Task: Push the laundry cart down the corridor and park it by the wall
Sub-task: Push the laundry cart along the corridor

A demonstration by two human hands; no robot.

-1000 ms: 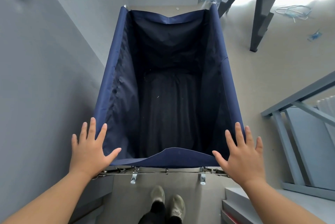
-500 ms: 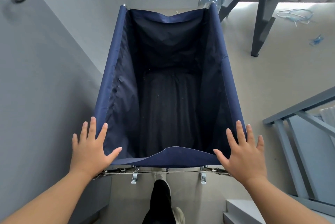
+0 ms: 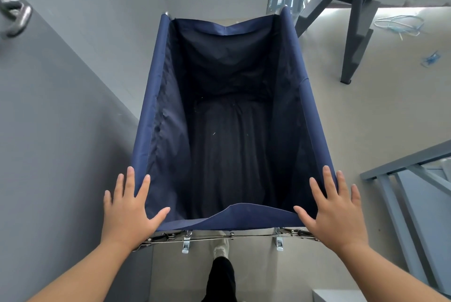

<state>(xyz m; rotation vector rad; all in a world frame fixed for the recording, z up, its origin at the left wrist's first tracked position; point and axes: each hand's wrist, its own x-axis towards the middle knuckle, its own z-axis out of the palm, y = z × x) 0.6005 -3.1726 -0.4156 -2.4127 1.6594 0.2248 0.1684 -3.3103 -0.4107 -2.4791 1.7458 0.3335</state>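
Both palms flat on the near corners of the navy laundry cart, dead centre of the corridor view.

Grey wall runs along the cart's 9 o'clock side, just beside the fabric; beige floor opens out at 3 o'clock, grey ladder-like frame standing at 1 o'clock, grey railing at 4 o'clock. Left hand spread wide, fingers splayed over the 7 o'clock corner; right hand equally spread on the 5 o'clock corner. Metal frame bar under the near rim. One shoe at 6 o'clock.
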